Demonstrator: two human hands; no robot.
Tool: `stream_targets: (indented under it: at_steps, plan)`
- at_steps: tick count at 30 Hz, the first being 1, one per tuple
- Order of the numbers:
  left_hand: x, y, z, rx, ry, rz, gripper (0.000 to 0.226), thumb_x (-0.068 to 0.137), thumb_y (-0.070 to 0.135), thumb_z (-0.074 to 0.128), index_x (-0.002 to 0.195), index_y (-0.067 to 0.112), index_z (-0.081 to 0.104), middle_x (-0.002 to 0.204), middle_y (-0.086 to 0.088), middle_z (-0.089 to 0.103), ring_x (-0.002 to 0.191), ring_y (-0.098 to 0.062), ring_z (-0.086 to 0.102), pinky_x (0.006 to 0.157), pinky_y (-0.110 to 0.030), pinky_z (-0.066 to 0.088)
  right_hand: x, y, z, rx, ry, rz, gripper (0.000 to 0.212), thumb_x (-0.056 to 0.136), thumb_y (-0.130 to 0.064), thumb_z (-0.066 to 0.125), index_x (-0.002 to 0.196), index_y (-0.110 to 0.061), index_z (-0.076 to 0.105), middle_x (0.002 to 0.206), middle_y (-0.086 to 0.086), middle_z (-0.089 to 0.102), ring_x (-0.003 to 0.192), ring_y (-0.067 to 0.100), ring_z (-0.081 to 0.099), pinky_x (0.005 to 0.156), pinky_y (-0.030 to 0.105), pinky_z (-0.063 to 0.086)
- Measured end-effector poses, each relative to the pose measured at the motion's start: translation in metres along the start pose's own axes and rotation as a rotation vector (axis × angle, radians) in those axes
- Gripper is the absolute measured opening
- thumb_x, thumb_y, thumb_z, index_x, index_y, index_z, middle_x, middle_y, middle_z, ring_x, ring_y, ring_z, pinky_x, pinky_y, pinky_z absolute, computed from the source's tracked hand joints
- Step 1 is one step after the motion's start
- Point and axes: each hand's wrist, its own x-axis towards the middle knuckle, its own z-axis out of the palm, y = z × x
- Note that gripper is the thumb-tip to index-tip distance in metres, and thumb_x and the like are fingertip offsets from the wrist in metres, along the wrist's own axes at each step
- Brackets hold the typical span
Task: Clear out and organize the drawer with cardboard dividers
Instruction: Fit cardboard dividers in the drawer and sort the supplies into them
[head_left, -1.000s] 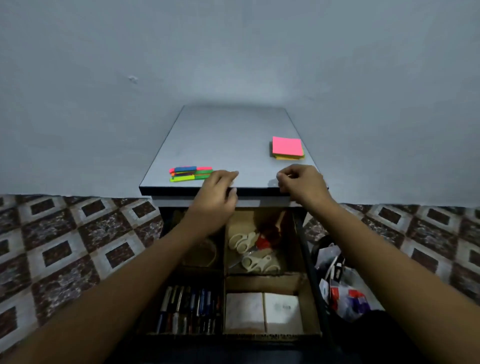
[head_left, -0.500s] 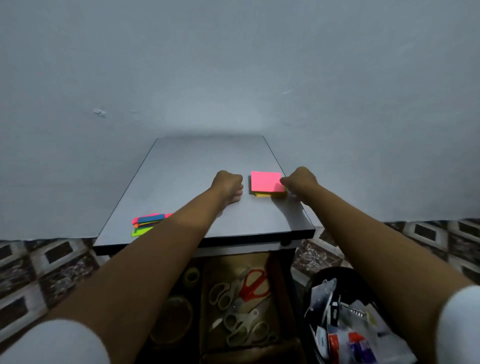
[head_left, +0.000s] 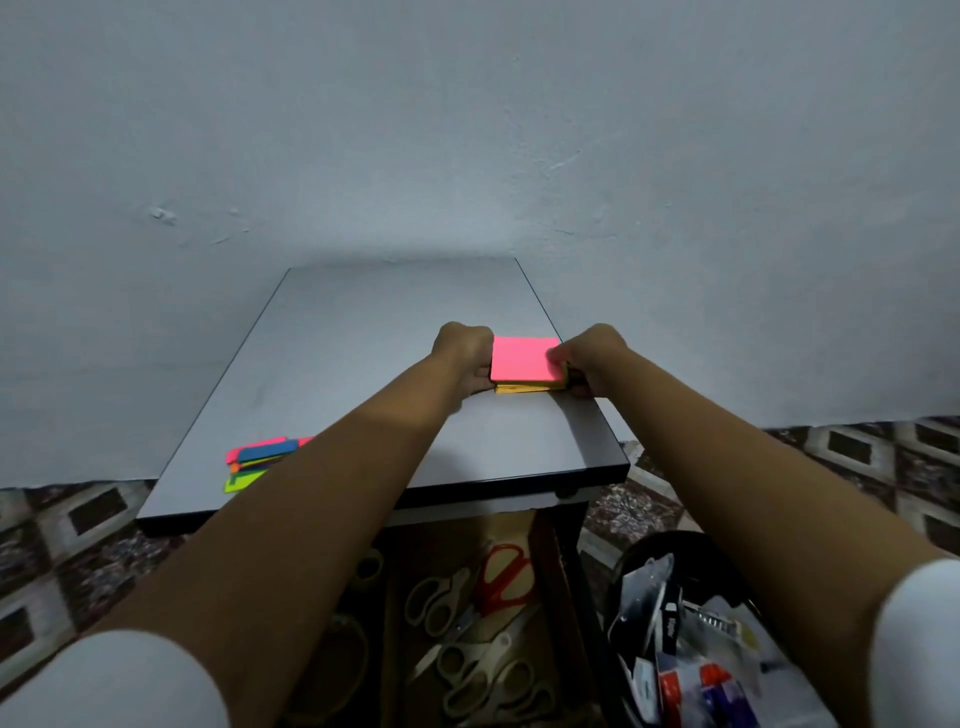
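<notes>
The right hand (head_left: 592, 361) pinches the sticky note stack (head_left: 524, 361), with its thumb on the pink top sheet and its fingers down the 3 o'clock side. The left hand (head_left: 465, 358) is curled tight against the 9 o'clock side. I cannot tell if it really has hold.

The stack lies on the table top (head_left: 363, 338), close to the 3 o'clock edge. If only the pink pad gets lifted, the yellow pad under it may slip loose and fall. A push toward 3 o'clock could knock the stack off the table and into the bin (head_left: 660, 540) at 5 o'clock.

The drawer (head_left: 514, 527) is open at 6 o'clock, with scissors (head_left: 506, 577) inside. A dropped pad could land among them, in the wrong box.
</notes>
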Motion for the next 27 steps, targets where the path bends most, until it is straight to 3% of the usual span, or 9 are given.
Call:
stream_targets:
  at_steps: [3, 6, 8, 10, 13, 18, 21, 24, 27]
  plan:
    - [-0.003, -0.002, -0.003, -0.039, -0.008, -0.032, 0.023, 0.091, -0.005, 0.030, 0.072, 0.005, 0.040, 0.069, -0.013, 0.053, 0.060, -0.023, 0.057, 0.063, -0.037, 0.053, -0.003, -0.002, -0.002, 0.091, -0.033, 0.057, 0.027, 0.084, -0.001, 0.062, 0.067, -0.007, 0.043, 0.076, 0.013, 0.048, 0.080, 0.026, 0.052, 0.050, 0.033, 0.043]
    - [-0.006, -0.005, -0.007, -0.065, -0.009, -0.054, 0.022, 0.092, -0.003, 0.031, 0.074, 0.006, 0.042, 0.069, -0.011, 0.055, 0.062, -0.022, 0.058, 0.077, -0.038, 0.052, -0.010, -0.003, -0.004, 0.260, -0.122, 0.094, 0.024, 0.086, 0.000, 0.061, 0.069, -0.005, 0.045, 0.070, 0.011, 0.047, 0.064, 0.023, 0.051, 0.064, 0.038, 0.053]
    - [-0.011, -0.005, -0.010, -0.071, -0.017, -0.074, 0.019, 0.091, -0.001, 0.033, 0.077, 0.006, 0.042, 0.072, -0.012, 0.056, 0.066, -0.022, 0.058, 0.080, -0.038, 0.050, -0.017, -0.004, -0.006, 0.326, -0.165, 0.087, 0.021, 0.087, -0.001, 0.061, 0.072, -0.003, 0.047, 0.074, 0.012, 0.049, 0.062, 0.022, 0.051, 0.057, 0.036, 0.056]
    - [-0.017, -0.005, -0.013, -0.082, -0.023, -0.110, 0.016, 0.092, 0.001, 0.035, 0.078, 0.007, 0.043, 0.072, -0.011, 0.056, 0.069, -0.022, 0.057, 0.078, -0.036, 0.047, -0.024, -0.002, -0.008, 0.371, -0.190, 0.068, 0.018, 0.086, -0.001, 0.061, 0.074, -0.002, 0.048, 0.076, 0.013, 0.051, 0.063, 0.023, 0.053, 0.042, 0.029, 0.052]
    - [-0.028, -0.005, -0.018, -0.153, -0.037, -0.158, 0.016, 0.093, 0.002, 0.037, 0.079, 0.007, 0.045, 0.073, -0.008, 0.055, 0.067, -0.019, 0.056, 0.070, -0.033, 0.048, -0.035, 0.000, -0.013, 0.435, -0.213, 0.050, 0.017, 0.087, -0.003, 0.060, 0.074, -0.004, 0.049, 0.071, 0.010, 0.050, 0.060, 0.019, 0.050, 0.045, 0.027, 0.044]
    - [-0.052, -0.006, -0.028, -0.286, -0.114, -0.200, 0.020, 0.095, 0.005, 0.037, 0.079, 0.005, 0.049, 0.077, -0.010, 0.056, 0.068, -0.019, 0.057, 0.054, -0.028, 0.052, -0.069, 0.002, -0.019, 0.607, -0.276, 0.045, 0.015, 0.089, -0.002, 0.057, 0.075, -0.005, 0.050, 0.070, 0.009, 0.051, 0.061, 0.017, 0.051, 0.046, 0.024, 0.047]
    - [-0.076, -0.009, -0.039, -0.320, -0.181, -0.245, 0.017, 0.096, 0.009, 0.039, 0.083, 0.004, 0.049, 0.084, -0.013, 0.058, 0.074, -0.023, 0.058, 0.067, -0.033, 0.051, -0.092, 0.008, -0.026, 0.675, -0.322, 0.045, 0.012, 0.090, -0.005, 0.056, 0.079, -0.006, 0.051, 0.073, 0.008, 0.052, 0.063, 0.016, 0.052, 0.043, 0.017, 0.050]
    - [-0.109, -0.016, -0.050, -0.293, -0.218, -0.251, 0.017, 0.096, 0.011, 0.041, 0.083, 0.005, 0.050, 0.083, -0.014, 0.056, 0.075, -0.021, 0.057, 0.068, -0.030, 0.048, -0.120, 0.017, -0.032, 0.718, -0.343, 0.036, 0.011, 0.089, -0.005, 0.057, 0.079, -0.006, 0.053, 0.071, 0.008, 0.055, 0.058, 0.015, 0.056, 0.044, 0.019, 0.052]
    - [-0.145, -0.030, -0.060, -0.369, -0.310, -0.250, 0.018, 0.096, 0.011, 0.040, 0.087, 0.002, 0.053, 0.082, -0.018, 0.064, 0.075, -0.027, 0.065, 0.069, -0.037, 0.055, -0.152, 0.032, -0.034, 0.749, -0.381, 0.044, 0.011, 0.088, -0.003, 0.057, 0.078, -0.005, 0.054, 0.064, 0.008, 0.058, 0.043, 0.012, 0.060, 0.043, 0.019, 0.051]
